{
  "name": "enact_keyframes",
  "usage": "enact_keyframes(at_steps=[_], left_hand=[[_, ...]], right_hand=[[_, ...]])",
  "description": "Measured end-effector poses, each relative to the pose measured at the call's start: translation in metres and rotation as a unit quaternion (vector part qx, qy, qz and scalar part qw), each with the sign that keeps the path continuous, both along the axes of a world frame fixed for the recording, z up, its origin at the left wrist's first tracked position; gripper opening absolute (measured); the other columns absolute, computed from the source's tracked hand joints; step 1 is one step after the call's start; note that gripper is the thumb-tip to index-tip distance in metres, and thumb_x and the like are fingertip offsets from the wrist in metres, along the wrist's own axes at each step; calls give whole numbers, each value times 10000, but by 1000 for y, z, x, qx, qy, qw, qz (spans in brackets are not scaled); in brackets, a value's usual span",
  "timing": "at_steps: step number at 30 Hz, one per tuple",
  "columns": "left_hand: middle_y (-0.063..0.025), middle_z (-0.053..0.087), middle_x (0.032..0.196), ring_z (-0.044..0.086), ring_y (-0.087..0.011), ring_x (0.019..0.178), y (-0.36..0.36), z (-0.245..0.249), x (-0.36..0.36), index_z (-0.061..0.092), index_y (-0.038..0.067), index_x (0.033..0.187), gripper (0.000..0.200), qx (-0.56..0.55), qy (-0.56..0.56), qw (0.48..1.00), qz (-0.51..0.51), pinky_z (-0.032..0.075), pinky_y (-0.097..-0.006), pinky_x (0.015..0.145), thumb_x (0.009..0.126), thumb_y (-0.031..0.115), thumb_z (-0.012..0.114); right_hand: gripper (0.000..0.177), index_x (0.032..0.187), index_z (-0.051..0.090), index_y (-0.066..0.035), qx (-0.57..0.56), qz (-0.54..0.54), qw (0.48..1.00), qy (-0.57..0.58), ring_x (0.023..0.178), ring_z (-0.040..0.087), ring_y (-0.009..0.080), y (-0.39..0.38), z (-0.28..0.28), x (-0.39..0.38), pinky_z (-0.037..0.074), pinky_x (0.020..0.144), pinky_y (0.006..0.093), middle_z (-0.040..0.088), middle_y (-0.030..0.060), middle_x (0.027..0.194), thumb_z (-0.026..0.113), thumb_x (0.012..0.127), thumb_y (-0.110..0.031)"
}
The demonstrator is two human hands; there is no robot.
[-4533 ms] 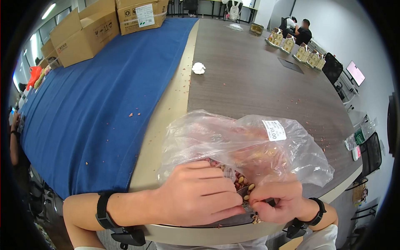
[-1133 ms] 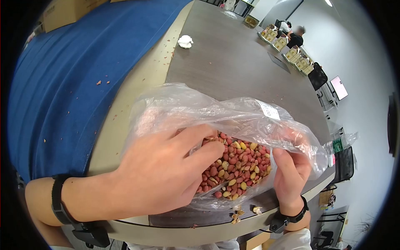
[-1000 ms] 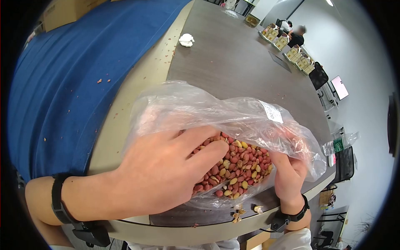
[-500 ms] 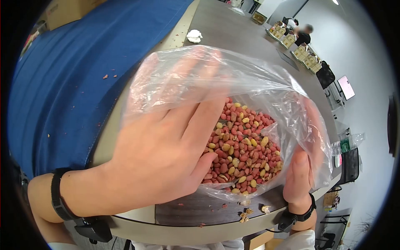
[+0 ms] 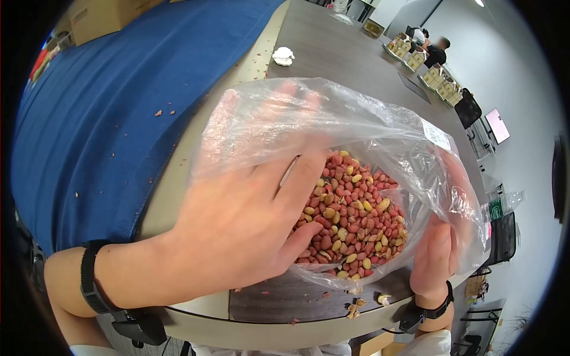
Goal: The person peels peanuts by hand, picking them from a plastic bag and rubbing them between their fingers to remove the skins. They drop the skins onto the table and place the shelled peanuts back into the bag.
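Observation:
A clear plastic bag (image 5: 368, 121) lies on its side on the table, its mouth facing me, with many red and yellowish peanuts (image 5: 356, 219) inside. My left hand (image 5: 243, 219) reaches into the mouth, palm down, fingers spread beneath the upper plastic layer. Its thumb touches the nuts' left edge. At the bag's right side is my right hand (image 5: 436, 255); its fingers stretch upward and show blurred through the plastic, and its thumb points up beside them. A white label sits on the bag's upper right.
Shell bits (image 5: 356, 307) lie near the table's front edge. A crumpled white tissue (image 5: 283, 56) is beyond the bag. Blue cloth (image 5: 107, 136) covers the left side, with a cardboard box (image 5: 101, 21) behind. A plastic bottle (image 5: 502, 204) is at right. Two people (image 5: 436, 53) are far off.
The whole view has shifted slightly, so bag and hands appear a little further right and lower. The bag's upper layer has changed shape, and its white label now shows. Both hands remain at the bag.

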State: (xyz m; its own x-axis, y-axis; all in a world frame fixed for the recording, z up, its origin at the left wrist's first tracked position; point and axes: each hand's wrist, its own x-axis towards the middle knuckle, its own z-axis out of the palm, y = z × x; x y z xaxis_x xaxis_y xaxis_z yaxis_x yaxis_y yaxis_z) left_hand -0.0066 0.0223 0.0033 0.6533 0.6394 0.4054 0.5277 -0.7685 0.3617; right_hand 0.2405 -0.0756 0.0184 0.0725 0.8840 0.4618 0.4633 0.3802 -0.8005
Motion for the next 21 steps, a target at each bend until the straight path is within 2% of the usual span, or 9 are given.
enact_keyframes(at_steps=[12,14,15,17,18,20,21], left_hand=[[-194,606,1197,632,-357,995,2,-3,2,469,-10,1395,793,25,-25,999,-35,540,-403,806,755,305,815],[-192,611,1190,635,-354,988,1,-3,2,473,-7,1391,786,40,-31,998,-40,540,-403,808,759,310,814],[-189,614,1197,636,-352,1003,1,-3,2,479,-2,1385,774,28,-22,999,-41,541,-403,813,759,307,814],[-187,617,1205,638,-351,1018,1,-3,2,486,2,1379,763,17,-12,999,-40,541,-402,818,760,304,813],[-189,616,1219,636,-353,1042,2,-3,3,490,6,1376,752,47,-34,997,-50,540,-404,827,762,298,811],[-191,615,1233,634,-355,1067,2,-3,3,494,10,1373,740,79,-55,994,-57,539,-406,836,765,292,808],[-195,609,1250,632,-360,1083,0,-3,2,494,10,1373,734,52,-55,995,-68,543,-408,834,766,282,806]], right_hand=[[562,1462,387,80,-134,29,989,60,1289,491,239,16,-2,4,351,1095,350,515,186,1415,550,995,-185],[400,1380,521,52,-185,-14,977,104,1274,536,259,13,-1,-8,381,1093,352,533,164,1416,528,999,-70],[400,1380,521,52,-184,-14,977,105,1274,536,259,13,-2,-6,381,1093,352,533,164,1416,528,999,-70],[338,1284,607,23,-192,-80,972,-106,1175,589,246,14,-3,0,437,1006,352,607,149,1306,558,952,-11],[338,1284,607,23,-192,-80,972,-106,1175,589,246,15,-2,3,437,1006,352,607,149,1306,558,952,-11],[274,1190,651,23,-69,-97,936,-331,1124,616,279,19,0,8,457,965,368,654,159,1193,556,938,-29],[274,1190,651,23,-68,-95,936,-331,1124,616,279,19,-1,10,457,965,368,654,159,1193,556,938,-29]])
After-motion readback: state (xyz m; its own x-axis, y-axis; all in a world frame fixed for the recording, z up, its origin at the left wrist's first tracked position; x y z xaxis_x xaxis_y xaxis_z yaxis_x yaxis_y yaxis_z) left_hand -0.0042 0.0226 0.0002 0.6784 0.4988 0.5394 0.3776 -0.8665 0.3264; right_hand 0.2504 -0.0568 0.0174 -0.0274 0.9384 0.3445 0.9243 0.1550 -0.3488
